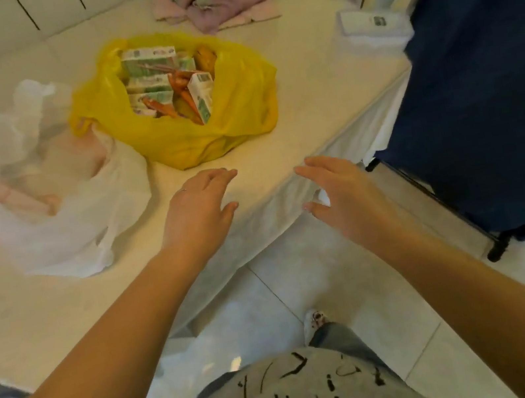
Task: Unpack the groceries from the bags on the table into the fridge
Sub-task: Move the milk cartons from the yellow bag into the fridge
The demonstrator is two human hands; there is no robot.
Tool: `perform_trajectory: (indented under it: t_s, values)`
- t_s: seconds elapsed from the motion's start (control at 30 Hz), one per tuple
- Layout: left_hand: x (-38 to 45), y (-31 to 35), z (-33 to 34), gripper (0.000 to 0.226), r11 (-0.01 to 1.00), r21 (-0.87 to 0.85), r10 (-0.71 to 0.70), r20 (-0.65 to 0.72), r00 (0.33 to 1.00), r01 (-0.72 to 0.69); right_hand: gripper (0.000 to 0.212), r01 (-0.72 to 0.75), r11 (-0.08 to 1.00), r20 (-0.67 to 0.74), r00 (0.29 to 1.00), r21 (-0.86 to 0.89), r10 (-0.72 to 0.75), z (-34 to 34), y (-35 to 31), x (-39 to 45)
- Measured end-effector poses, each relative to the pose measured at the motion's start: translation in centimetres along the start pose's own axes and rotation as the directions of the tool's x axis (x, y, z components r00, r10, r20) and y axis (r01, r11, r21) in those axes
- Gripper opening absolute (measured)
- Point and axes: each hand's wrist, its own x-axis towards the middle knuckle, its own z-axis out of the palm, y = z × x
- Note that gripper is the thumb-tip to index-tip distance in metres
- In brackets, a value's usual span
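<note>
Your left hand (198,209) and right hand (345,195) hover spread and empty; the yellow bag (239,109) at twelve o'clock looks full, so most unpacking remains

I have one view only, from the camera worn on the head, looking forward and steeply down along both outstretched arms. It sits close above the hands, left hand (198,209) and right hand (340,192), which reach out mid-frame. Beyond them the tabletop (307,101) fills the upper half; below them I see the floor (303,282). Wide-angle bending curves the edges.
</note>
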Motion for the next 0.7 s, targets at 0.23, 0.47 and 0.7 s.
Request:
perform_trajectory:
  t_s: [0.23, 0.47, 0.7]
  values:
    - [7.8, 0.3, 0.3, 0.049, 0.980, 0.007, -0.195, -0.098, 0.976, 0.197, 0.058, 0.198, 0.978, 0.067, 0.977, 0.059, -0.202, -2.7, 5.1, 12.8]
    - [14.2, -4.0, 0.2, 0.049, 0.944, -0.007, -0.324, -0.203, 0.924, 0.329, 0.059, 0.355, 0.932, 0.047, 0.932, 0.072, -0.358, -2.2, 4.6, 24.4]
    - [21.1, -8.1, -0.9, 0.047, 0.916, -0.076, -0.399, -0.252, 0.882, 0.393, 0.060, 0.398, 0.912, 0.084, 0.910, 0.104, -0.407, -1.9, 3.9, 33.5]
